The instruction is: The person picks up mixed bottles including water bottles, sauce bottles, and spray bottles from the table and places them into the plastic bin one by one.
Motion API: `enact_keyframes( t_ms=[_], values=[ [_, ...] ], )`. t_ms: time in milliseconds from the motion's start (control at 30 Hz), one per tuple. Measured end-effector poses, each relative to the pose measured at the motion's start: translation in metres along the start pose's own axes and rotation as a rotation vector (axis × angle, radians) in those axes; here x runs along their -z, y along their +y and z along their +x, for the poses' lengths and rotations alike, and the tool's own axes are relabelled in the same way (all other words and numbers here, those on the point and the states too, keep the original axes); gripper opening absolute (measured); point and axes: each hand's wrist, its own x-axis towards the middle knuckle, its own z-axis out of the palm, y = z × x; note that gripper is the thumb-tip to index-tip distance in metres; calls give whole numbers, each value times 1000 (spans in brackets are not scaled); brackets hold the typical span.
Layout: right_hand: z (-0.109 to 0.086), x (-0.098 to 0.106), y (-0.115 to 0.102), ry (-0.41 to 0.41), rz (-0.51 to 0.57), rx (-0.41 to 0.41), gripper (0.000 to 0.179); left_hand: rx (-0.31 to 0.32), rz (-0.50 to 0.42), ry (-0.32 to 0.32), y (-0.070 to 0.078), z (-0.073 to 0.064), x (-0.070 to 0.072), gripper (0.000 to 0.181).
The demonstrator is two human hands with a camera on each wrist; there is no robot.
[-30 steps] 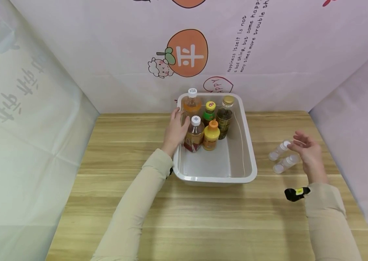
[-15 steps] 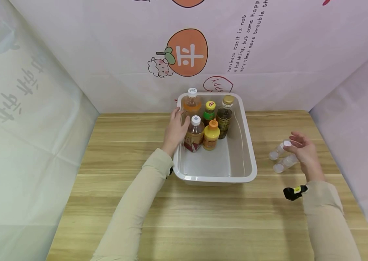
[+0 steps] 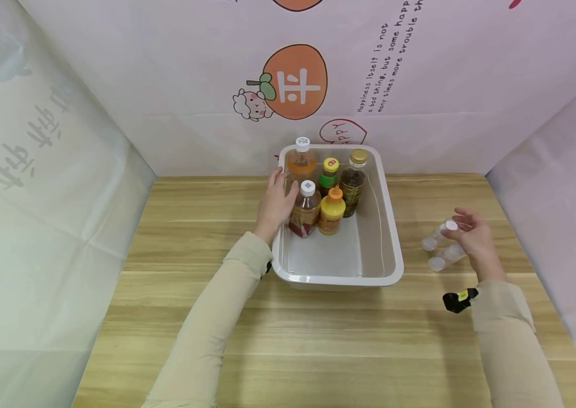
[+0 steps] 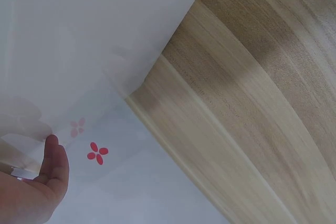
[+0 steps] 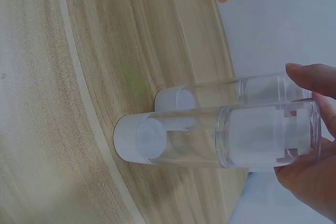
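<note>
My left hand (image 3: 272,207) rests over the left rim of a grey plastic tub (image 3: 324,255), beside a white-capped tea bottle (image 3: 304,215). In the left wrist view its fingers (image 4: 60,166) look nearly straight. My right hand (image 3: 477,241) is at the tops of two clear pump bottles with white bases, the farther (image 3: 433,239) and nearer (image 3: 443,260). The right wrist view shows a digit over the farther pump bottle (image 5: 210,93) and another at the lower edge of the nearer cap (image 5: 257,135). I cannot tell if one bottle or both are gripped.
Inside the tub also stand an orange drink bottle (image 3: 301,164), a small yellow-capped bottle (image 3: 327,180), a yellow squeeze bottle (image 3: 331,212) and a dark gold-capped bottle (image 3: 352,184). Printed sheets (image 3: 186,85) wall in the wooden table (image 3: 318,345) at back and sides.
My right hand has shifted slightly left and its thumb has come closer against the pump bottle caps. The left hand and the tub's contents look the same.
</note>
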Motion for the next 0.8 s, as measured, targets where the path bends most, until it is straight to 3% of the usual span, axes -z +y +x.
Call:
enact_keyframes(
  t_ms=[200,533,633,800],
  values=[
    [3,-2,-1,13,-45,-35,69,0,-2,2,0,0,0,53],
    [2,-2,0,101,-15,-52,68,1,12,0,-2,1,-2,53],
    [2,0,0,127,29,-56,67,6,9,-1,-2,1,-2,53],
    [3,4,-6,177,215,-80,64,7,-3,2,-2,2,-2,52]
  ],
)
